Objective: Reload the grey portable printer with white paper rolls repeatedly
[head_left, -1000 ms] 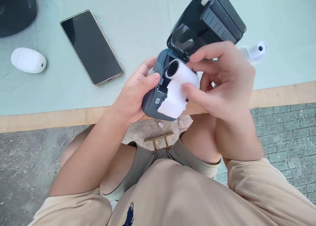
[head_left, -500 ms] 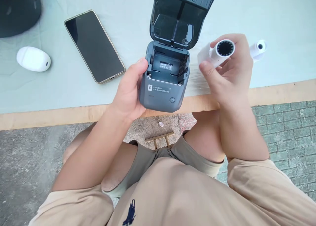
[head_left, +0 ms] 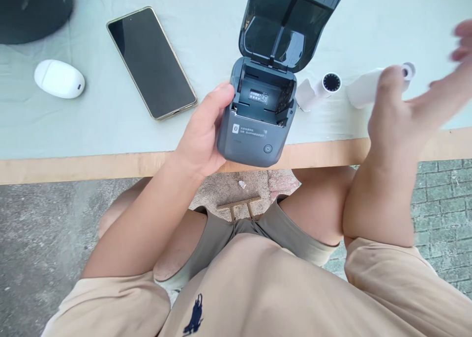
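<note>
My left hand (head_left: 206,130) is closed round the left side of a dark grey label printer (head_left: 250,140), held above the table's front edge. Its smoky lid (head_left: 280,30) is flipped up, and the roll bay shows bare inside walls and a small label. To the right of the printer, a white paper roll (head_left: 328,85) with a dark toothed core lies on the cloth, its loose end toward the printer. My right hand (head_left: 413,96) is raised at the right with fingers apart, holding nothing. Behind it lies another white roll (head_left: 365,87), partly hidden by the thumb.
Left of the printer lies a smartphone (head_left: 152,64) with a dark screen. A white oval case (head_left: 59,79) sits farther left, and a black round object (head_left: 35,13) fills the back left corner. The table's wooden edge (head_left: 84,167) runs across, above my knees.
My right hand has let go of the toothed-core paper roll, leaving it on the cloth, and moved right, opening. The printer, still in my left hand, appears slightly farther right as the view shifts.
</note>
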Motion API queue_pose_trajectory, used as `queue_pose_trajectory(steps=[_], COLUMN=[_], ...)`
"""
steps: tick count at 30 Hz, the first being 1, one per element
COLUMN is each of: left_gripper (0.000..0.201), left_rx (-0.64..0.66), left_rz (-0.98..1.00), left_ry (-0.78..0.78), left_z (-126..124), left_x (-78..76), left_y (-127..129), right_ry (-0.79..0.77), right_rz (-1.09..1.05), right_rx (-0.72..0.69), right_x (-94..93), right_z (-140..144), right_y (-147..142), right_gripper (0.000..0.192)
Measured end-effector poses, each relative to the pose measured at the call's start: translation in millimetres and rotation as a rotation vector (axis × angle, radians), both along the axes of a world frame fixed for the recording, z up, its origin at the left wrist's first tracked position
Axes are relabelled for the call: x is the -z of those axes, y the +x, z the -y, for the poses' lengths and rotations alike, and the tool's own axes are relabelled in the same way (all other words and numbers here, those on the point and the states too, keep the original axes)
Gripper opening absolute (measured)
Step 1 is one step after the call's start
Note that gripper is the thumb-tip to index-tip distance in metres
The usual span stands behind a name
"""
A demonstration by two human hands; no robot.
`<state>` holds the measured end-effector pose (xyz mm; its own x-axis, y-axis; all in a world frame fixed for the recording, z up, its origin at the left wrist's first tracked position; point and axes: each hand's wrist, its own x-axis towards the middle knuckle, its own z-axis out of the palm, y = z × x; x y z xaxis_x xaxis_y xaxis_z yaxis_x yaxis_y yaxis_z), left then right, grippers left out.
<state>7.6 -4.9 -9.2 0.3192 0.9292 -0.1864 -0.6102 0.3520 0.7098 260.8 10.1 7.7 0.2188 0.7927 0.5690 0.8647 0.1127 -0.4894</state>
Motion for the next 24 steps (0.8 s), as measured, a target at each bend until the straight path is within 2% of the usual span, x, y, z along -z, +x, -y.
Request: queue_pose_trajectory(steps=[2,5,8,11,13,14,17,19,20,22,24], left_gripper=[0.033,0.033,0.035,0.034,0.035,0.034,0.034,0.035,0.036,0.037,0.036], left_rx=[0.013,0.053,0.042,0.023,0.037,0.044,0.046,0.035,0.031,0.028,0.038], left_rz=[0.006,0.032,0.055,0.043,0.037,0.038,0.044,0.042,0.039,0.036,0.037], left_ry=[0.009,0.032,0.057,0.065,0.071,0.074,0.085,0.092,0.092,0.086,0.064], left_z=[-0.6,-2.2,-2.9,-2.5,-2.4,-2.4,-2.5,-2.5,-2.5,-2.6,-2.5], left_x=[0.5,1.8,2.3,2.0,2.1,2.2,2.7,2.8,2.6,1.8,0.5], left_y=[-1.2,-2.2,-1.4,-0.2,-0.1,-0.1,-0.1,0.3,0.5,0.7,0.7], right_ry=[-0.233,-0.405,-0.338,-0.108,-0.004,-0.025,-0.310,-0.423,-0.397,-0.202,-0.074], right_rz=[0.088,0.114,0.067,-0.064,-0.294,-0.477,-1.021,-1.152,-1.132,-0.967,-0.621], right_rx=[0.077,0.150,0.119,-0.048,-0.134,-0.136,-0.087,-0.105,-0.139,-0.219,-0.299], right_x=[5.2,10.3,10.9,9.8,6.9,4.2,-9.4,-19.2,-22.9,-25.8,-22.8], right_z=[-10.8,-20.2,-18.4,-13.4,-12.9,-13.9,-19.1,-20.5,-19.6,-13.9,-3.6], right_y=[10.5,15.1,13.7,13.1,12.5,11.6,3.8,-6.8,-13.6,-28.6,-42.8], right_gripper=[0.051,0.053,0.056,0.068,0.075,0.075,0.064,0.054,0.052,0.057,0.058])
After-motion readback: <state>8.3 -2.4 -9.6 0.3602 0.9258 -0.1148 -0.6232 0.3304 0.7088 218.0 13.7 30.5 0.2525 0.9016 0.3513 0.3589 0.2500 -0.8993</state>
